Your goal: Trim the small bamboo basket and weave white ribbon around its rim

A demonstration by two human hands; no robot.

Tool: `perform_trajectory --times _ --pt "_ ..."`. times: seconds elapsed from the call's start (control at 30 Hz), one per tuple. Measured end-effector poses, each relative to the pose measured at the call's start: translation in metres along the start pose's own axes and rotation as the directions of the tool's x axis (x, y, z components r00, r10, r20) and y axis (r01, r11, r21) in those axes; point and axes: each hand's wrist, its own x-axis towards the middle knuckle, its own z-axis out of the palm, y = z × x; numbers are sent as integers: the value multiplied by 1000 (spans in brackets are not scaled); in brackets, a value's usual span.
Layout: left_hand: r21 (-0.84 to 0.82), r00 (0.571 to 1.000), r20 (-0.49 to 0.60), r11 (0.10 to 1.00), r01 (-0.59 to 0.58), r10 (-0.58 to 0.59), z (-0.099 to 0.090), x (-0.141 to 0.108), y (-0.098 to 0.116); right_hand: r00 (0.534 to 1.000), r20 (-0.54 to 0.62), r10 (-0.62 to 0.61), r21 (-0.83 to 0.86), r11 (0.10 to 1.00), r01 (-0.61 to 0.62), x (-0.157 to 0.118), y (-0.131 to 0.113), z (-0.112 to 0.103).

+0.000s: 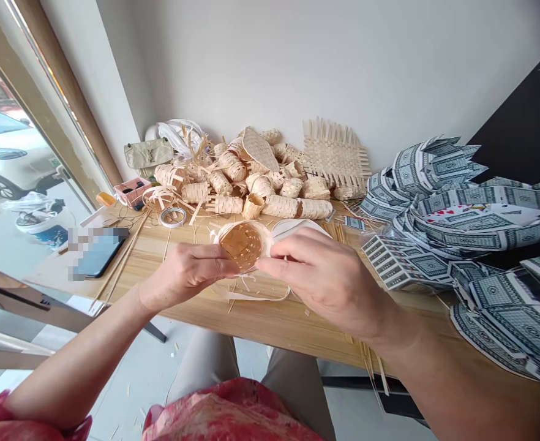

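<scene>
A small woven bamboo basket (242, 245) sits between my two hands above the wooden table (270, 318), its hollow inside facing me and tilted. My left hand (185, 272) grips its near side with the fingers curled over the rim. My right hand (325, 275) pinches the opposite rim, fingertips on a pale bamboo strip (297, 228) that loops around the basket. Loose strip ends (256, 295) hang below it and trail onto the tabletop.
Behind the hands lies a heap of woven bamboo pieces (233, 180) with a flat woven mat (337, 156). Stacks of folded patterned paper (458, 214) rise on the right. A tape roll (173, 217), a blurred phone (98, 252) and loose sticks lie left.
</scene>
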Motion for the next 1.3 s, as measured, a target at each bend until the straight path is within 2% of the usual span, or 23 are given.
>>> perform_trajectory --times 0.2,0.4,0.57,0.87,1.3 --pt "69 991 -44 990 -122 125 0 -3 1 998 35 -52 -39 998 53 1 8 9" --pt "37 982 -74 985 -170 173 3 0 -1 998 59 -31 -38 999 33 -2 9 11" --pt "29 979 -90 983 -180 181 4 0 -3 997 68 -23 -8 1000 23 -2 10 10" --pt "171 969 -73 960 -222 237 3 -2 -1 998 49 -27 -34 999 28 -3 11 8" --pt "79 979 -50 978 -195 199 4 0 1 996 85 -42 -30 999 45 -3 8 12"
